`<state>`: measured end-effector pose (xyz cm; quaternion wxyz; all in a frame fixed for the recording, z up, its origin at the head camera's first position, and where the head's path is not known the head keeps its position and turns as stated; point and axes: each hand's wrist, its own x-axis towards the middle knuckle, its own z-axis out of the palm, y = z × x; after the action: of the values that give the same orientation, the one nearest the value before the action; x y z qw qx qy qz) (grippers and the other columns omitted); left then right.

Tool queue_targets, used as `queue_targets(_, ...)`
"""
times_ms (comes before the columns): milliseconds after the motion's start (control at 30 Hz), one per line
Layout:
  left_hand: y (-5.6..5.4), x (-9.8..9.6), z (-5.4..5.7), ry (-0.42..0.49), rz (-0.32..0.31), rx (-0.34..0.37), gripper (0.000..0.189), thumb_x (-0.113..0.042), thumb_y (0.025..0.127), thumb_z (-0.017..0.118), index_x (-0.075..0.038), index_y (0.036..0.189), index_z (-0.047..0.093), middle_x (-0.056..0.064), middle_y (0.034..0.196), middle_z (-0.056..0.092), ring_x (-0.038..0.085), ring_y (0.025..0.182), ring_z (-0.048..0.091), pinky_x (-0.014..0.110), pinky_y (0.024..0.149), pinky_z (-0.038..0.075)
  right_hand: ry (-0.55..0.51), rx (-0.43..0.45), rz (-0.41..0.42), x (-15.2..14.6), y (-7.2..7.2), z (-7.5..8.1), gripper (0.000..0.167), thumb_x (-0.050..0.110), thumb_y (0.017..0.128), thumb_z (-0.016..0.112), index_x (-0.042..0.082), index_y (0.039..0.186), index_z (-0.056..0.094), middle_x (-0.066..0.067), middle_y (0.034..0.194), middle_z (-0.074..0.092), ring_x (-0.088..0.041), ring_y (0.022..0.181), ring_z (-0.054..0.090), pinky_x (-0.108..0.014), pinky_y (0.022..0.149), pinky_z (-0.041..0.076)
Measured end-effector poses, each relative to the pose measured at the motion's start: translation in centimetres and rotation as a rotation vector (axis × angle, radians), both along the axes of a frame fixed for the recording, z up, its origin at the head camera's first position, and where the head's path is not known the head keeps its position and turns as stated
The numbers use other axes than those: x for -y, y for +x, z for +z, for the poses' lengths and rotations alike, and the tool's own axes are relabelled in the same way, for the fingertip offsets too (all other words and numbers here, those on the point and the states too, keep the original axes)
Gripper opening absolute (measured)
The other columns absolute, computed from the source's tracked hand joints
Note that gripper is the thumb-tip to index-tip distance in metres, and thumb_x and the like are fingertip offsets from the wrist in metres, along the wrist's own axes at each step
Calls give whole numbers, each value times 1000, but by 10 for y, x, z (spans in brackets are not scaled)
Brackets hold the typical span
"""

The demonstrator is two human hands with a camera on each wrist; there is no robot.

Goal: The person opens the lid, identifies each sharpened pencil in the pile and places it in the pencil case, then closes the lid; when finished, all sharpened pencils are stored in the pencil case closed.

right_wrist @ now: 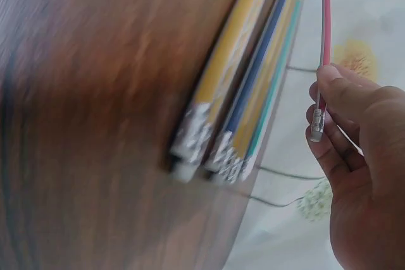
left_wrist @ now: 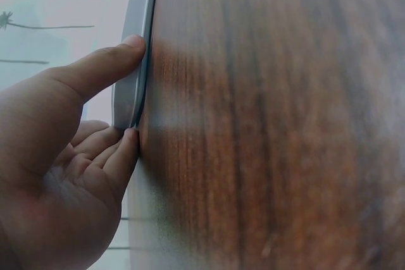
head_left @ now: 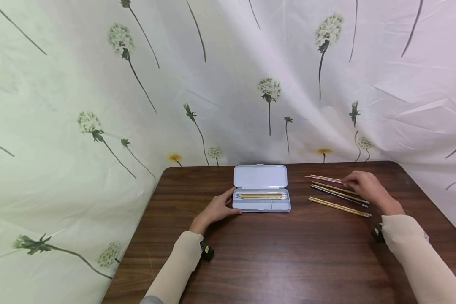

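Observation:
A pale-blue pencil case (head_left: 251,206) lies with its lid (head_left: 260,176) raised at the back of the table. Several pencils (head_left: 262,196) fill its rear compartment. My left hand (head_left: 217,207) holds the case by its near left corner, thumb (left_wrist: 111,67) on the front edge, fingers on the left side. To the right, my right hand (head_left: 366,185) pinches a red pencil (right_wrist: 326,30) near its eraser end, between thumb and fingers. Beneath and nearer than this hand lie several loose pencils (head_left: 338,207), yellow, dark blue and green, erasers pointing right.
The dark wooden table (head_left: 266,253) ends at the back against a hanging white cloth (head_left: 232,84) printed with dandelions. The case's front compartment has a small divider (head_left: 271,204). Bands with small black devices are on both wrists.

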<state>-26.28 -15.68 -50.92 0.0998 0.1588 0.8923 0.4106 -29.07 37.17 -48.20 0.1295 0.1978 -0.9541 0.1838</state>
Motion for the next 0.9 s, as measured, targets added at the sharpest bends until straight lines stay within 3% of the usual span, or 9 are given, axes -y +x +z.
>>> queue_targets(200, 1, 0, 1, -3, 3, 4, 97, -22, 91, 87, -15, 170, 31, 14, 172, 36, 29, 153, 47, 42, 124, 46, -21, -53, 41, 16, 0, 11, 19, -9, 93, 72, 4, 96, 85, 0, 80, 69, -14, 70, 59, -33, 61, 47)
queue_targets(367, 1, 0, 1, -2, 6, 9, 97, -22, 92, 87, -16, 170, 30, 14, 173, 35, 30, 153, 47, 43, 125, 46, -48, -118, 88, 29, 0, 16, 21, -11, 92, 73, 5, 96, 85, 2, 79, 66, -11, 70, 55, -30, 59, 43)
queue_targets(533, 0, 0, 1, -3, 1, 6, 98, -23, 92, 87, -15, 170, 30, 14, 172, 36, 30, 153, 47, 43, 124, 46, -82, -150, 103, 44, 2, 22, 19, -10, 90, 76, 6, 94, 85, 0, 81, 68, -13, 72, 59, -32, 61, 47)
queue_targets(900, 1, 0, 3, -26, -6, 9, 97, -24, 93, 86, -13, 170, 29, 16, 172, 35, 32, 152, 48, 44, 124, 46, -88, -88, 155, 83, -2, 33, 17, -6, 96, 73, 7, 101, 83, -8, 98, 75, -28, 90, 70, -48, 75, 58)
